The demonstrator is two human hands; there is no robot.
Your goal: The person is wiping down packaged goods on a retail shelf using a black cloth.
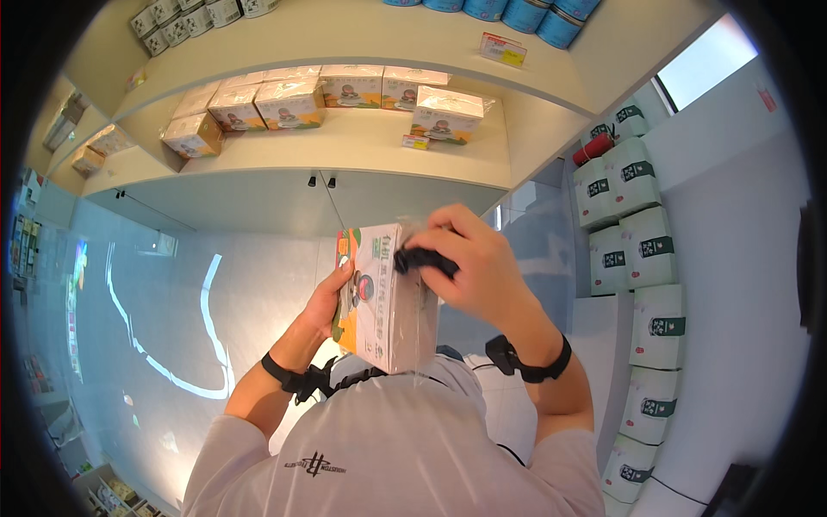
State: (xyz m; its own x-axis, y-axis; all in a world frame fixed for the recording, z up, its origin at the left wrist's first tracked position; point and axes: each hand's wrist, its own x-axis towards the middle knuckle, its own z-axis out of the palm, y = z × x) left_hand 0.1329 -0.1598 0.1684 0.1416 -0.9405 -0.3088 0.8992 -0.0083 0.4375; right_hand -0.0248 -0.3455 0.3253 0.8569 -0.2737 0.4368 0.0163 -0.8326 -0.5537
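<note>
My left hand (326,299) grips a plastic-wrapped cardboard box (375,304) by its printed side, with the thumb on the front. The box is tilted upright before my chest and bears writing and a picture in white, orange and green. In my right hand (481,271) is a small black object (428,260), too blurred to name, at the box's upper right edge. Loose clear wrap shows behind the fingers there. Each wrist wears a black strap with a small device.
Ahead is a cream shelf unit (362,145) with similar wrapped boxes (291,106), price tags (415,141) and cans (510,13). Grey cabinet doors (258,200) lie below. Several white cartons (658,323) line the right wall, with a red cylinder (592,148) on top.
</note>
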